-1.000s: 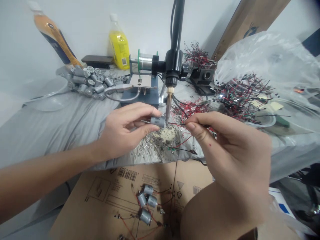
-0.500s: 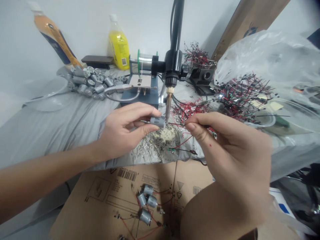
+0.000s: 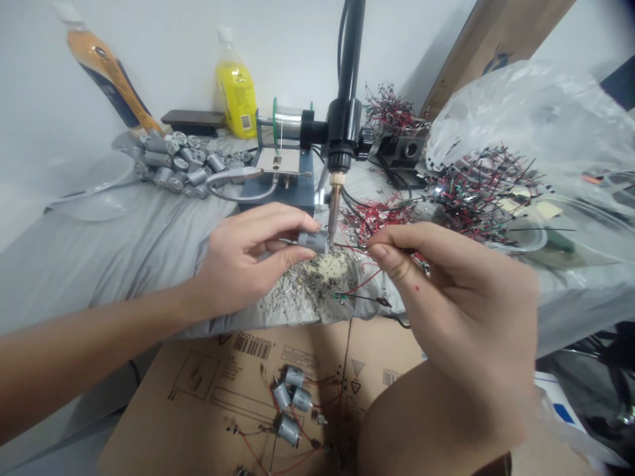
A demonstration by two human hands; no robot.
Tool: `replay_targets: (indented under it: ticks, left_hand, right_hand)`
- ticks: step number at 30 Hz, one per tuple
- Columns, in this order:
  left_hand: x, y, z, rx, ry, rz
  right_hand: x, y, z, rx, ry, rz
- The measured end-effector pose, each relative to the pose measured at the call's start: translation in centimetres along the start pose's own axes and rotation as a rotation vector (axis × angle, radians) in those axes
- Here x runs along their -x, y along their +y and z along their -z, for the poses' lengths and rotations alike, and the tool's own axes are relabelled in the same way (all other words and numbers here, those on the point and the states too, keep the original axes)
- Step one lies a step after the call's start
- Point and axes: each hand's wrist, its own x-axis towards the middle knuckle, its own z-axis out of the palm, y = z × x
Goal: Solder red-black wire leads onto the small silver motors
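Between thumb and fingers, my left hand (image 3: pixel 248 254) grips a small grey electric motor (image 3: pixel 312 242) on its side, with its terminal end facing right. The tip of an upright soldering iron (image 3: pixel 334 205), clamped in a black holder (image 3: pixel 342 129), is at that end. My right hand (image 3: pixel 446 291) pinches a thin dark wire (image 3: pixel 353 247) that runs left toward the tip. Whether the wire touches the terminal is too small to make out. A small green board with red and black leads (image 3: pixel 341 297) hangs below, at the table edge.
A solder spool (image 3: pixel 294 124) sits on a feeder behind my hands. Loose motors (image 3: pixel 173 162) are heaped at the left, tangled red and black wires (image 3: pixel 481 192) at the right. Several wired motors (image 3: pixel 288 428) lie on cardboard (image 3: pixel 198 423) below. Solder scraps (image 3: pixel 317 284) cover the table edge.
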Motion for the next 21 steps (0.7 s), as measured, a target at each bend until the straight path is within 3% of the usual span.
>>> replay_targets:
  ticks: [21]
  left_hand:
    - [-0.09, -0.02, 0.02, -0.017, -0.03, -0.033]
  right_hand:
    - [-0.12, 0.01, -0.03, 0.016, -0.06, 0.008]
